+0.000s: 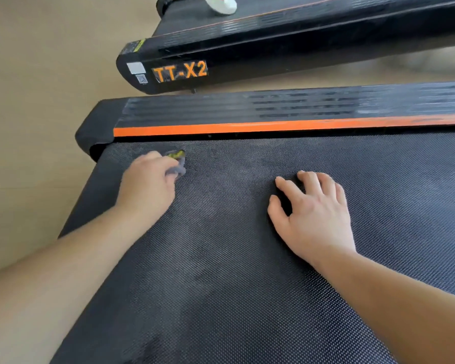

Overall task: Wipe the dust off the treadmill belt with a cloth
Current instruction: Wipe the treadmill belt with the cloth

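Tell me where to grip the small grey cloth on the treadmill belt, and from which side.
Grip the bunched middle of the small crumpled grey cloth from above: it lies wadded low on the black textured treadmill belt, where the left hand holds it.

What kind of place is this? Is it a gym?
Probably a gym or workout room. A treadmill belt fills the view, a second treadmill labelled TT-X2 stands beside it, and what looks like a white shoe rests on that one.
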Demonstrator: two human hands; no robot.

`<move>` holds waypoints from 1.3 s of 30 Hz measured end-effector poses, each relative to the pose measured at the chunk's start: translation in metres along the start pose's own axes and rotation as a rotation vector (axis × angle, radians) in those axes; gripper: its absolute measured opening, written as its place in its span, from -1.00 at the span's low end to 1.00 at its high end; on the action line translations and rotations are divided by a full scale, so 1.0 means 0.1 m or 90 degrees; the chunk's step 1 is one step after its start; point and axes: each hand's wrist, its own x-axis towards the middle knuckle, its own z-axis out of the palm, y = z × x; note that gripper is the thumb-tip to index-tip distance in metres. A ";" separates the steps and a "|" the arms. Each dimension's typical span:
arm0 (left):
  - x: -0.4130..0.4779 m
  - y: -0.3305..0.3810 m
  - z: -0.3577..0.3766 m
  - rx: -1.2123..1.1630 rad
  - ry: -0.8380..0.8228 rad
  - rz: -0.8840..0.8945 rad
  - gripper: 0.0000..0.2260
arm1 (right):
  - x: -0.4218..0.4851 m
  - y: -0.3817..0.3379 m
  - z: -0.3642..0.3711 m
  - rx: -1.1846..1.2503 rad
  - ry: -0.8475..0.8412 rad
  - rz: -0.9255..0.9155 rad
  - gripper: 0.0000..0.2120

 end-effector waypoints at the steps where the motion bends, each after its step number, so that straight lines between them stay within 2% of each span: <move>1: -0.06 0.13 0.02 0.009 0.012 -0.025 -0.85 | 0.01 0.00 0.00 -0.001 -0.003 0.000 -0.59; 2: -0.18 0.32 0.04 0.003 -0.001 -0.004 -0.84 | 0.01 0.00 0.00 0.000 -0.008 0.000 -0.59; 4: -0.52 0.63 0.01 -0.082 -0.065 0.142 -0.85 | 0.00 0.00 -0.01 -0.003 -0.007 -0.001 -0.58; 5: -0.67 0.66 -0.04 -0.123 -0.112 0.236 -0.85 | 0.00 -0.01 -0.02 -0.007 -0.006 -0.003 -0.58; 7: -0.57 0.44 -0.09 -0.091 -0.171 0.373 -0.84 | 0.01 0.00 -0.02 -0.008 -0.007 0.001 -0.58; 8: -0.42 0.26 -0.08 -0.043 -0.152 0.361 -0.84 | 0.01 0.00 -0.02 -0.003 -0.010 0.001 -0.59; 11: -0.01 -0.21 -0.08 0.049 -0.016 0.038 -0.86 | 0.00 -0.01 -0.01 -0.005 -0.006 -0.001 -0.59; 12: -0.01 -0.16 -0.08 0.059 0.001 -0.031 -0.87 | 0.01 0.00 -0.01 -0.008 -0.003 -0.003 -0.59; 13: -0.07 -0.02 -0.07 0.069 0.006 -0.053 -0.88 | 0.01 0.01 -0.01 -0.008 -0.003 -0.006 -0.59; 15: -0.37 0.37 -0.09 0.030 -0.019 0.016 -0.87 | 0.02 0.00 -0.01 -0.005 -0.002 -0.007 -0.59; 17: -0.83 0.66 -0.15 -0.091 -0.104 0.188 -0.86 | 0.01 -0.01 -0.01 -0.014 -0.001 -0.007 -0.59; 19: -0.92 0.59 -0.23 -0.122 -0.200 0.330 -0.84 | 0.01 -0.01 -0.02 -0.016 -0.001 -0.008 -0.59; 20: -0.80 0.42 -0.24 -0.108 -0.206 0.347 -0.84 | 0.01 0.00 -0.02 -0.010 -0.003 -0.007 -0.60; 22: -0.50 0.05 -0.22 -0.060 -0.107 0.186 -0.86 | 0.01 -0.01 -0.02 0.000 -0.003 -0.002 -0.60; 24: -0.47 0.00 -0.18 -0.006 -0.021 0.015 -0.86 | 0.00 -0.01 -0.02 0.000 -0.007 0.001 -0.60; 25: -0.60 0.17 -0.17 0.002 -0.013 0.018 -0.85 | 0.00 -0.01 -0.02 0.004 -0.011 -0.001 -0.60; 26: -0.80 0.39 -0.17 -0.021 -0.041 0.081 -0.84 | 0.01 -0.01 -0.02 0.006 -0.013 -0.002 -0.60; 28: -1.27 0.74 -0.25 -0.135 -0.158 0.279 -0.83 | 0.01 0.00 -0.02 0.001 -0.010 -0.003 -0.60; 30: -1.32 0.65 -0.34 -0.171 -0.226 0.400 -0.80 | 0.01 -0.01 -0.05 0.001 -0.008 0.000 -0.60; 31: -1.22 0.50 -0.36 -0.143 -0.218 0.393 -0.80 | 0.00 -0.02 -0.06 0.004 -0.010 0.002 -0.59; 32: -1.09 0.32 -0.32 -0.107 -0.176 0.327 -0.82 | 0.00 -0.03 -0.06 0.006 -0.016 0.004 -0.59; 34: -0.91 0.11 -0.25 -0.039 -0.066 0.108 -0.90 | 0.00 -0.02 -0.05 0.001 -0.035 0.007 -0.58; 35: -0.94 0.19 -0.23 -0.028 -0.046 0.059 -0.91 | 0.00 -0.02 -0.06 -0.011 -0.045 0.005 -0.58; 36: -1.06 0.34 -0.24 -0.041 -0.056 0.074 -0.87 | 0.00 -0.02 -0.08 -0.023 -0.064 -0.001 -0.57; 37: -1.22 0.56 -0.31 -0.068 -0.106 0.144 -0.83 | 0.00 -0.04 -0.12 -0.030 -0.095 -0.003 -0.55; 39: -1.61 0.87 -0.43 -0.068 -0.227 0.347 -0.79 | 0.08 -0.04 -0.23 -0.041 -0.190 0.003 -0.51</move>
